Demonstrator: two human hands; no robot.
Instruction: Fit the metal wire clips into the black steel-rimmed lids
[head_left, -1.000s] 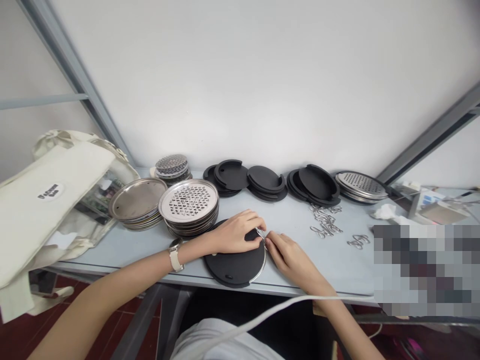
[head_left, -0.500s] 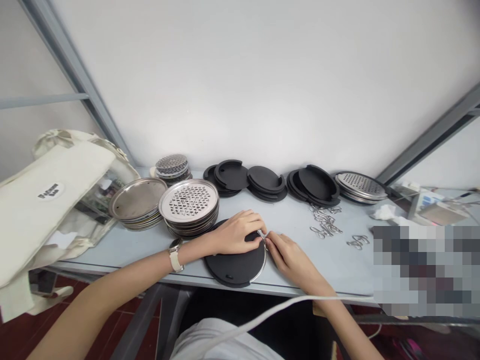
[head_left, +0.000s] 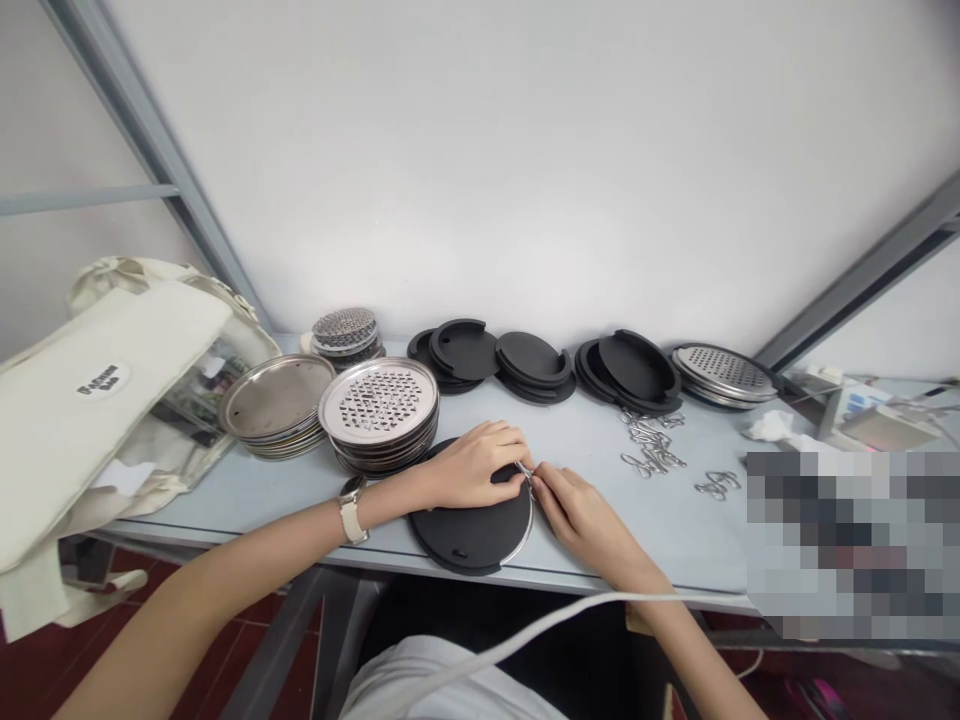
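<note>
L hand (head_left: pixel 472 467) flat on black disc (head_left: pixel 471 525), steadying it | R hand (head_left: pixel 581 515) pinches wire clip (head_left: pixel 524 472) at disc's 1 o'clock rim | surface (head_left: pixel 675 520)

On the bench (head_left: pixel 247 495) front edge: disc (head_left: pixel 469 525) under both hands, left hand (head_left: pixel 472 465), right hand (head_left: pixel 581 515). Behind-left: grater stack (head_left: pixel 379 405), tray stack (head_left: pixel 274 400) further left, bag (head_left: pixel 105 390) leftmost. Along the wall: lids (head_left: pixel 532 362). Right of disc: wire clips (head_left: pixel 652 445).
</note>
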